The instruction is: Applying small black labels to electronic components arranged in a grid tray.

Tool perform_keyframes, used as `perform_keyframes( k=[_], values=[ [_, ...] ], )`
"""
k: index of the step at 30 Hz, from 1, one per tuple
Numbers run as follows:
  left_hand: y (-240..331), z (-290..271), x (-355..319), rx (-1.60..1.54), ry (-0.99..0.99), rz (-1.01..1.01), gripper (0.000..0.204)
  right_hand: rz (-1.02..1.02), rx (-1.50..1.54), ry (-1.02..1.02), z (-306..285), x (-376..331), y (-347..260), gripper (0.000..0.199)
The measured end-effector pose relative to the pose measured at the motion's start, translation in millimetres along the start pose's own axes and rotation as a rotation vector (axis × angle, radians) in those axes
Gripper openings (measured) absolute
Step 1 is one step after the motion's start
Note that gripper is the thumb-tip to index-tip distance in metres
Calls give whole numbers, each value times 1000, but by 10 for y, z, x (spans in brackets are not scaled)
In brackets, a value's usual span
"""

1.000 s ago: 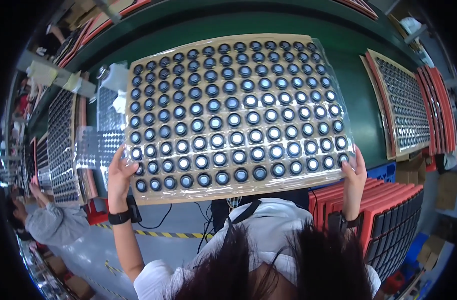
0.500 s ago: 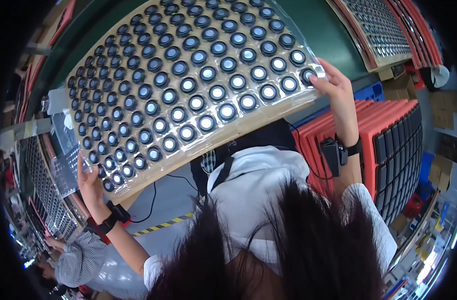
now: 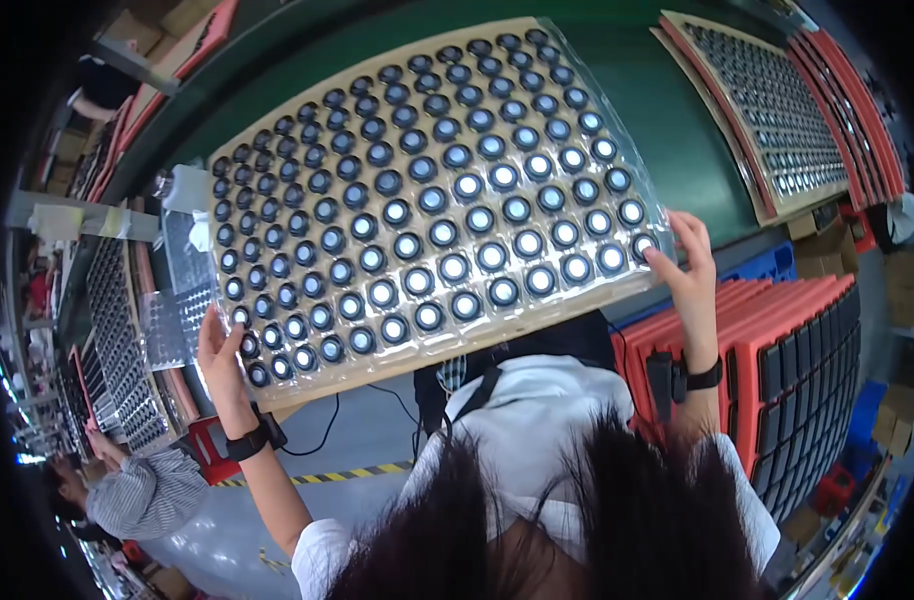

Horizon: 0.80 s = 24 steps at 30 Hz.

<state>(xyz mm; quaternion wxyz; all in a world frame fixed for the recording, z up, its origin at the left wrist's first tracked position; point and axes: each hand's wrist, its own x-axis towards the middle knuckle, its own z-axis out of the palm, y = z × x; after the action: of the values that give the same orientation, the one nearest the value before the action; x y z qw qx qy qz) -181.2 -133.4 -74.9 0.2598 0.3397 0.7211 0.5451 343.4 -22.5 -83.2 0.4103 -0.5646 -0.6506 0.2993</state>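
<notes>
A wide clear plastic tray [image 3: 617, 112] spans the middle of the view, filled with rows of round black parts [image 3: 433, 201] with pale, shiny centres. Beneath it lies a brown board [image 3: 517, 328], its edge showing along the near side. My left hand [image 3: 220, 365] grips the near left corner, thumb beside the end parts. At the near right corner, my right hand [image 3: 689, 285] is closed on the tray, its thumb on top by the last part and other fingers along the side. Both hands hold the tray and board together over the green work surface [image 3: 667, 150].
Another loaded tray [image 3: 767, 110] lies at the far right beside red foam frames [image 3: 847, 120]. Stacked red foam trays with black blocks [image 3: 807, 370] stand by my right arm. Left are a metal post [image 3: 87, 215], clear plastic sheets [image 3: 177, 325] and a co-worker in a striped top [image 3: 147, 495].
The whole view has shifted, so the surroundings appear lower. The tray sits lower and further right in the picture, its far edge now fully visible. Both hands keep their grip on its corners.
</notes>
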Motion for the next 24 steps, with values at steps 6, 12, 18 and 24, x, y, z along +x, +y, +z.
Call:
perform_keyframes(
  k=[6, 12, 18, 24],
  values=[
    [62, 41, -40, 0, 7, 41, 51, 142, 539, 43, 84, -53, -59, 44],
    [-16, 90, -9, -24, -31, 48, 48, 141, 548, 35, 16, -50, 173, 46],
    [-54, 291, -45, -96, -146, -153, 43, 48, 210, -38, -162, -11, 431, 55],
    [-121, 480, -284, -76, -107, -300, 42, 18, 219, -160, -541, -161, 575, 76]
  ],
)
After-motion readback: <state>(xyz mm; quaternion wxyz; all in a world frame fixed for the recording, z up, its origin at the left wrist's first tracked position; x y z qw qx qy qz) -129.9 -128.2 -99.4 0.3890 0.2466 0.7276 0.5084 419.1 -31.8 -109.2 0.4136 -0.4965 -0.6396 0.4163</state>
